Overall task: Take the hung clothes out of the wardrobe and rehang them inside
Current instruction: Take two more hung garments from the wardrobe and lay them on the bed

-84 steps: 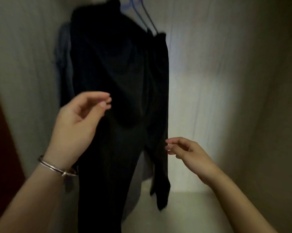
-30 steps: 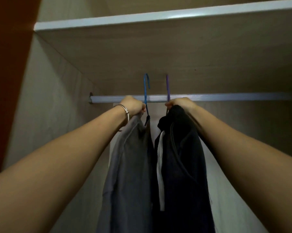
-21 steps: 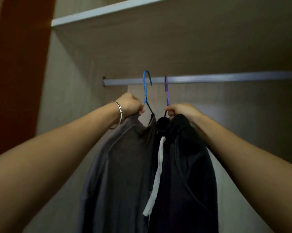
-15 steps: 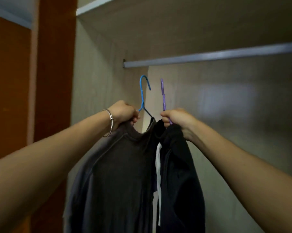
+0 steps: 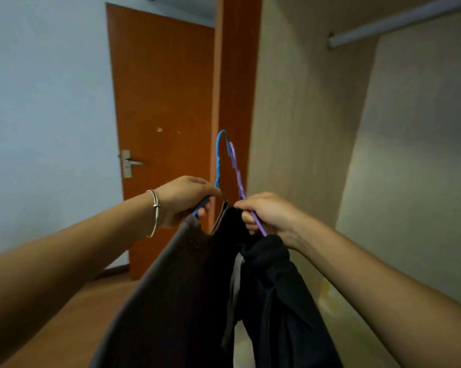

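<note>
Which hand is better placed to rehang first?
Right, probably: the right hand grips the purple hanger on the wardrobe side, nearer the rail; the left hand with the blue hanger sits toward the door.

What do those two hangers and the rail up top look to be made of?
Blue hanger: thin wire, probably metal under a matte blue plastic coating, judging by its slim bent hook. Purple hanger: seemingly the same, coated purple. Rail: likely pale metal, with a dull even sheen.

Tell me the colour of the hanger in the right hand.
Purple; the hanger gripped by the right hand shows clearly in the head view.
</note>
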`<state>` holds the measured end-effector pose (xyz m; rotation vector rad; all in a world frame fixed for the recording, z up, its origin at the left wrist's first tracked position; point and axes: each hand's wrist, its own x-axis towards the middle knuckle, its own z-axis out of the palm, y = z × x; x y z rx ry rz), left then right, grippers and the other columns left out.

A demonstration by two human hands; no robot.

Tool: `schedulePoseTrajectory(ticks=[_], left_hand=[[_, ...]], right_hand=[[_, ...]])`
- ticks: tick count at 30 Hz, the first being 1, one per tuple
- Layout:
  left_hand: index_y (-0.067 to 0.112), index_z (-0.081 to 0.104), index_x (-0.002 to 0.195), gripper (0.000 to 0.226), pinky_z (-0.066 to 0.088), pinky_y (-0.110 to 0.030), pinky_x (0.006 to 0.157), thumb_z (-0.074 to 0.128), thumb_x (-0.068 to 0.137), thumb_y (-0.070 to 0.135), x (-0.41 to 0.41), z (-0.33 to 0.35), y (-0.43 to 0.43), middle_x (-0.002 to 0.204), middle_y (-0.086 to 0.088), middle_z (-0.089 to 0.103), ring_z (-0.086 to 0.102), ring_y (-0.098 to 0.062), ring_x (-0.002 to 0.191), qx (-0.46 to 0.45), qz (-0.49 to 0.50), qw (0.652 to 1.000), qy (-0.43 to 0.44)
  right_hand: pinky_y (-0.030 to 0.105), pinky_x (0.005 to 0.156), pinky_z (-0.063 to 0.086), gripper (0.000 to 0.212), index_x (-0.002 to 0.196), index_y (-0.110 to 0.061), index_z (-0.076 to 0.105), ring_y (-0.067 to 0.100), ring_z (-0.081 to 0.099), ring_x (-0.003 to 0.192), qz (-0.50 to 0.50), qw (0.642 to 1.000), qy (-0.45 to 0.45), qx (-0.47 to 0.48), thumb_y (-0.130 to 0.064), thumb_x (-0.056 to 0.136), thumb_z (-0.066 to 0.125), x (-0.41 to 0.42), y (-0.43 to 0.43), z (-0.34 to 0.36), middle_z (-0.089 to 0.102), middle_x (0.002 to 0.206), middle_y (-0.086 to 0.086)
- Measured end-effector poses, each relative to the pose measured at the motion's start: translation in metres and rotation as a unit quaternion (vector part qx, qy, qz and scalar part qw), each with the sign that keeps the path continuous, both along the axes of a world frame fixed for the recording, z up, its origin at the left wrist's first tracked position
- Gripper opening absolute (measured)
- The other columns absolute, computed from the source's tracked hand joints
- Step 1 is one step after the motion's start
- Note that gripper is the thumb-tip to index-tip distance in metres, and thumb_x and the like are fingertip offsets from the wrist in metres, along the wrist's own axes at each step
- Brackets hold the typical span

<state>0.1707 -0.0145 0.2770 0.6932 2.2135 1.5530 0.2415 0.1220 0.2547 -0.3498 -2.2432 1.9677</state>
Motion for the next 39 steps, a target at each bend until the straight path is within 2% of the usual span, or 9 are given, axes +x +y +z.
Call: schedulePoseTrajectory(ticks=[5, 9, 13, 18, 22, 26, 30, 34, 39], left_hand=[[0.01, 0.058, 0.083, 0.015, 0.037, -0.017, 0.035, 0.051, 0.092, 0.019, -0.006, -0.02, -0.066, 0.049, -0.001, 0.053, 0.044, -0.007, 0.03, -0.015, 0.089, 0.996, 0.004], [0.008, 0.055, 0.087, 0.013, 0.037, -0.015, 0.03, 0.048, 0.093, 0.017, -0.013, -0.024, -0.112, 0.06, -0.006, 0.052, 0.044, -0.006, 0.026, -0.035, 0.173, 0.984, 0.031], [0.012, 0.055, 0.078, 0.017, 0.036, -0.015, 0.029, 0.047, 0.093, 0.014, -0.03, -0.028, -0.152, 0.07, -0.006, 0.058, 0.045, -0.006, 0.025, -0.033, 0.239, 0.969, 0.05], [0.012, 0.056, 0.079, 0.015, 0.044, -0.017, 0.037, 0.049, 0.093, 0.015, -0.065, -0.039, -0.183, 0.073, -0.005, 0.059, 0.05, -0.014, 0.05, -0.045, 0.303, 0.951, 0.039], [0.007, 0.056, 0.083, 0.014, 0.049, -0.018, 0.04, 0.047, 0.093, 0.011, -0.11, -0.056, -0.197, 0.07, -0.005, 0.057, 0.051, -0.014, 0.057, -0.027, 0.358, 0.933, 0.023], [0.0, 0.056, 0.097, 0.015, 0.048, -0.012, 0.036, 0.043, 0.094, 0.008, -0.169, -0.075, -0.213, 0.068, -0.008, 0.055, 0.051, -0.016, 0.057, 0.022, 0.381, 0.924, -0.01], [0.008, 0.05, 0.111, 0.019, 0.047, -0.015, 0.035, 0.048, 0.093, 0.015, -0.242, -0.089, -0.231, 0.066, -0.009, 0.055, 0.048, -0.017, 0.052, 0.01, 0.384, 0.923, -0.013], [0.014, 0.05, 0.119, 0.026, 0.042, -0.012, 0.033, 0.045, 0.095, 0.017, -0.318, -0.091, -0.258, 0.065, -0.007, 0.053, 0.044, -0.015, 0.05, -0.015, 0.388, 0.922, -0.007], [0.015, 0.052, 0.118, 0.025, 0.042, -0.013, 0.035, 0.043, 0.095, 0.019, -0.396, -0.093, -0.292, 0.067, -0.005, 0.055, 0.044, -0.013, 0.051, -0.011, 0.42, 0.908, -0.007]], right_hand=[[0.021, 0.043, 0.028, 0.024, 0.07, -0.012, 0.047, 0.008, 0.036, 0.033, 0.09, 0.995, -0.019, 0.024, -0.01, 0.094, 0.047, -0.026, -0.055, -0.017, 0.041, 0.041, -0.002], [0.025, 0.047, 0.026, 0.018, 0.078, -0.011, 0.046, 0.013, 0.031, 0.044, 0.16, 0.986, -0.014, 0.039, -0.012, 0.096, 0.045, -0.052, -0.09, -0.02, 0.037, 0.052, 0.003], [0.024, 0.046, 0.024, 0.007, 0.093, -0.008, 0.047, 0.013, 0.03, 0.045, 0.197, 0.979, 0.009, 0.05, -0.012, 0.096, 0.042, -0.086, -0.114, -0.023, 0.036, 0.053, 0.003], [0.024, 0.049, 0.031, 0.01, 0.094, -0.006, 0.052, 0.014, 0.035, 0.049, 0.219, 0.975, -0.005, 0.034, -0.013, 0.096, 0.044, -0.141, -0.139, -0.031, 0.042, 0.057, 0.003], [0.024, 0.05, 0.037, 0.015, 0.085, -0.01, 0.054, 0.014, 0.04, 0.05, 0.213, 0.976, -0.052, -0.004, -0.012, 0.096, 0.044, -0.197, -0.154, -0.048, 0.045, 0.059, 0.003], [0.023, 0.043, 0.038, 0.014, 0.091, -0.01, 0.053, 0.013, 0.042, 0.046, 0.207, 0.974, -0.09, -0.019, -0.013, 0.097, 0.041, -0.269, -0.161, -0.071, 0.044, 0.059, 0.002], [0.015, 0.033, 0.028, 0.024, 0.081, -0.012, 0.052, 0.004, 0.031, 0.024, 0.218, 0.968, -0.123, 0.003, -0.011, 0.098, 0.035, -0.355, -0.177, -0.082, 0.038, 0.059, 0.0], [0.017, 0.04, 0.022, 0.021, 0.081, -0.013, 0.052, 0.005, 0.026, 0.035, 0.236, 0.962, -0.132, 0.018, -0.011, 0.098, 0.038, -0.435, -0.205, -0.074, 0.035, 0.058, -0.001], [0.014, 0.029, 0.016, 0.021, 0.079, -0.014, 0.054, 0.003, 0.025, 0.025, 0.253, 0.957, -0.135, 0.031, -0.011, 0.096, 0.041, -0.527, -0.239, -0.078, 0.038, 0.057, 0.0]])
